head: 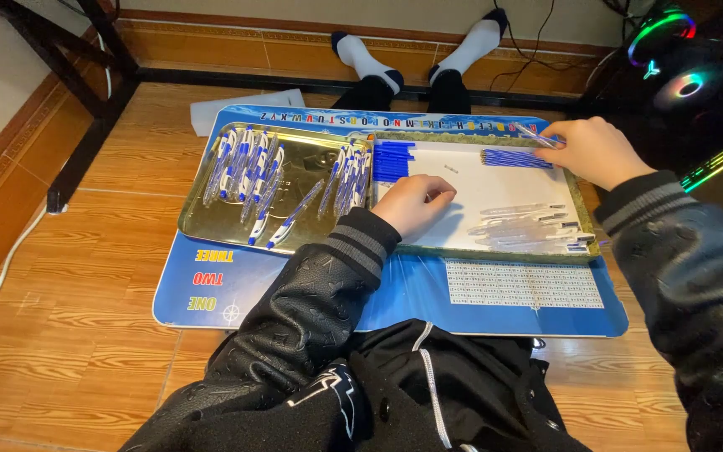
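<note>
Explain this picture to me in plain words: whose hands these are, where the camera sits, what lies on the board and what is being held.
There is one picture, taken by a camera worn on a person's head, looking down at their own two bare hands. The person sits on a wooden floor with a blue board in front of them. On it are two trays. The gold tray holds finished blue-and-white pens. The other tray is lined with white paper; it carries blue refills, short blue pieces and clear pen barrels. The left hand rests curled on the paper; whether it holds anything is hidden. The right hand pinches a clear pen part at the refills.
</note>
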